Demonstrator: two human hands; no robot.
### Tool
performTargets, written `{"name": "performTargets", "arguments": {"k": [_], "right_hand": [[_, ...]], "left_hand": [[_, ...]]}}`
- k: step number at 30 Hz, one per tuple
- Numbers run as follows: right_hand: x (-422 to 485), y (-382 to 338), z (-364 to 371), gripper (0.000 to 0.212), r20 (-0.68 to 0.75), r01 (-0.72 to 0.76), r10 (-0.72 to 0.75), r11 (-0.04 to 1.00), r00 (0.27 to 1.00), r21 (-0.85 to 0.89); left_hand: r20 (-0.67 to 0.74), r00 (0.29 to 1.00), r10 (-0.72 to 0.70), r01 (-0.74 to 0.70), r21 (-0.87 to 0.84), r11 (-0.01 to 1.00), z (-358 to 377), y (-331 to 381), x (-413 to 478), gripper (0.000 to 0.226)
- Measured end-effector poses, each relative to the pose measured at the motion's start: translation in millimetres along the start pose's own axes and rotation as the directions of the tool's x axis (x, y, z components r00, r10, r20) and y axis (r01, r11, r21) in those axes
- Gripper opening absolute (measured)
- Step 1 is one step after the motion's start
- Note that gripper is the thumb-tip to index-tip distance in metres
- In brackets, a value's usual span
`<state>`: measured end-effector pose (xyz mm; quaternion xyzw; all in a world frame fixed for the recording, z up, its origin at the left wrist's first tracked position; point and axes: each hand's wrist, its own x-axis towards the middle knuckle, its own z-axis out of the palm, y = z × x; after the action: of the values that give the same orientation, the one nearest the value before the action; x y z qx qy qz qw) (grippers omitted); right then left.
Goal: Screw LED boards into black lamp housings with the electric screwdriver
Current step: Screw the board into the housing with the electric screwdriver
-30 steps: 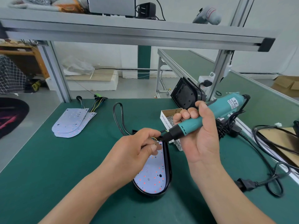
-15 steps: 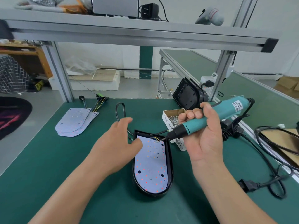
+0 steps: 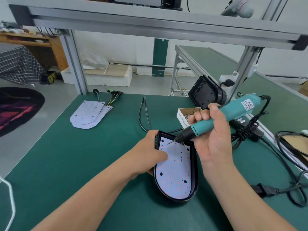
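Because the lamp housing (image 3: 175,199) looks like light, rigid moulded plastic that would probably skate under a pushing bit, the left grip (image 3: 150,154) clamps its left wall, with the thumb lying on the LED board (image 3: 173,174) seated inside. The board seems thin, stiff and easily marked, so it is best touched at bare edges, not on the diodes. Just beside it, the right grip (image 3: 215,140) wraps the barrel of the teal electric screwdriver (image 3: 233,112), whose bit slants down to the board's far left corner; whether it meets a screw I cannot tell. The housing lies flat on the green table (image 3: 83,164), near its front middle. Behind it stand an open screw box (image 3: 183,115) and a second housing (image 3: 206,95), with black cables (image 3: 250,130) to the right and spare boards (image 3: 90,115) far left. Beyond are an aluminium frame post (image 3: 75,64) and the grey floor (image 3: 55,92).
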<state>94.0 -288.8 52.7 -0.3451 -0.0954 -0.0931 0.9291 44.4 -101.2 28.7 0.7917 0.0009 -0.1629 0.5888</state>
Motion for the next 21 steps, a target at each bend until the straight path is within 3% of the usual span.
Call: {"name": "performTargets", "arguments": {"k": [21], "right_hand": [[1.3, 11.9, -0.7, 0.016, 0.021, 0.010, -0.008, 0.996, 1.000, -0.087]], "left_hand": [[0.041, 0.999, -0.004, 0.006, -0.046, 0.999, 5.0, -4.0, 3.4, 0.064]]}}
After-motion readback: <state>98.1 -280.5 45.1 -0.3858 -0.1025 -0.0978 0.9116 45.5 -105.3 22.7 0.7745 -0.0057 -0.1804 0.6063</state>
